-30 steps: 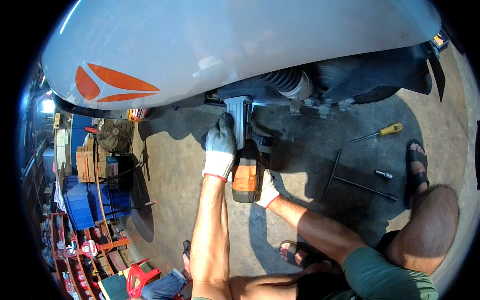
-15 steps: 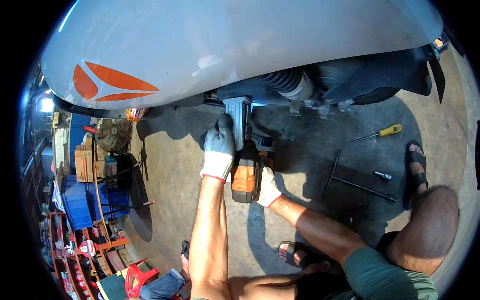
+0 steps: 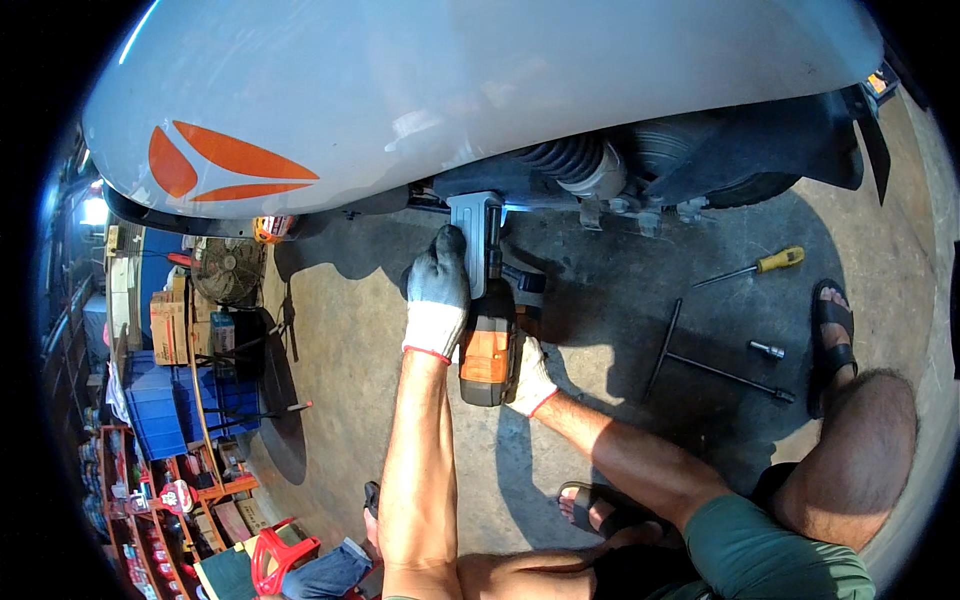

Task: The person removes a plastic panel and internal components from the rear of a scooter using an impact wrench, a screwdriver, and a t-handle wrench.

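A cordless power tool (image 3: 487, 345) with an orange and black body points up under the pale scooter-like body panel (image 3: 480, 80). Its long grey front housing reaches the panel's lower edge, where a bluish light glows; the tip is hidden. My left hand (image 3: 437, 285), in a white glove with dark grey coating, is closed against the left side of the grey housing. In a like glove, my right hand (image 3: 533, 375) grips the tool from the right, lower down; its fingers are mostly hidden behind the body. Beside the tool's front hang a black ribbed boot (image 3: 565, 160) and metal brackets (image 3: 590, 213).
On the concrete floor to the right lie a yellow-handled screwdriver (image 3: 775, 260), a T-shaped wrench (image 3: 715, 372) and a socket (image 3: 767, 349). My sandalled foot (image 3: 832, 330) is at far right. Leftward stand a fan (image 3: 228, 270), blue crates (image 3: 155, 400), red shelves (image 3: 150, 520) and a red stool (image 3: 280, 560).
The lower end of the tool and my right hand have shifted very slightly left. My left hand keeps its place on the tool.
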Motion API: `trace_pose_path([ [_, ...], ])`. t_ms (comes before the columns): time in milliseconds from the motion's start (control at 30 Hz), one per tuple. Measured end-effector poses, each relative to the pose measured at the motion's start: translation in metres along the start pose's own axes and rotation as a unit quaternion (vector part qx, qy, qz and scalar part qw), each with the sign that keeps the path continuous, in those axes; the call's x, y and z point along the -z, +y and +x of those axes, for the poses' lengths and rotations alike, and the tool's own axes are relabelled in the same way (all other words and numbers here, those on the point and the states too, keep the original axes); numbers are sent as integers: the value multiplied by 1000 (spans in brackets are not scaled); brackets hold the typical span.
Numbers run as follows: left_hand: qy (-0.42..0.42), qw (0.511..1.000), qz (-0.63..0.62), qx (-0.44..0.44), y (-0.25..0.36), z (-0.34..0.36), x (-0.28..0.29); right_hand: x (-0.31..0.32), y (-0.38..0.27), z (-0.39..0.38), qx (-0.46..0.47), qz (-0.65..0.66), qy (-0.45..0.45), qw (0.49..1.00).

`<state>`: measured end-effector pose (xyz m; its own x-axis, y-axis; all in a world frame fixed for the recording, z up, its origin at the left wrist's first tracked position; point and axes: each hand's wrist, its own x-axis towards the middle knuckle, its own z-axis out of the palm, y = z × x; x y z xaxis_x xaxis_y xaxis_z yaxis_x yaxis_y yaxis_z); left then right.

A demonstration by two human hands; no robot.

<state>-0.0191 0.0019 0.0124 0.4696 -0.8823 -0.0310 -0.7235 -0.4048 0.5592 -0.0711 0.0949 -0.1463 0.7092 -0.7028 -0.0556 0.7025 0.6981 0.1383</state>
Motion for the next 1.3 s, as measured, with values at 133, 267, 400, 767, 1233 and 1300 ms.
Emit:
trace_pose_path([
  [133,-7,1000,-5,-7,0,2,-2,10,3,4,11,109,-104,988],
  [267,-1,1000,-14,2,-5,3,-3,20,8,7,9,173,-203,964],
  [400,-16,1000,-23,12,-2,2,-1,13,5,4,6,165,-175,970],
  [767,1,999,-30,-16,4,-4,-1,17,2,4,114,-337,-41,934],
  [1233,28,998,-11,-63,-8,3,-1,2,6,1,11,5,12,1000],
  [1300,27,997,-14,-65,-10,3,-4,3,4,-2,2,14,30,999],
])
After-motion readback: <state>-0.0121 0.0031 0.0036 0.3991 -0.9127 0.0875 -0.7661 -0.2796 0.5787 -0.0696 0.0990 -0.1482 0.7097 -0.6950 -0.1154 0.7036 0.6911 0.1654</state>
